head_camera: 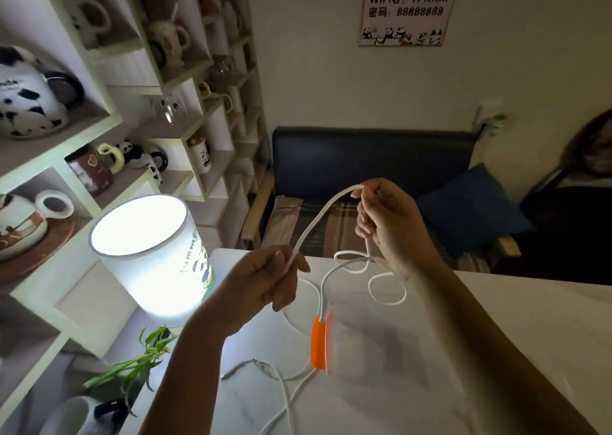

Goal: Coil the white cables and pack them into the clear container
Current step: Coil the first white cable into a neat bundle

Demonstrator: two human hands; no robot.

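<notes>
I hold a stretch of white cable [319, 217] in the air above the white table [516, 342]. My left hand [265, 282] pinches its lower end and my right hand [387, 222] pinches the upper end. From the right hand the cable drops into loose loops [387, 287] on the table. The clear container [367, 345] with an orange clip [318, 342] on its left side lies on the table below my hands. More white cable [284, 398] trails past the container toward the table's front edge.
A lit cylindrical lamp [149, 252] stands at the table's left. A green plant [139, 365] and a mug [82, 414] sit at the lower left. Shelves of mugs [99, 103] fill the left wall. A dark bench [371, 159] with a blue cushion [473, 206] is beyond the table.
</notes>
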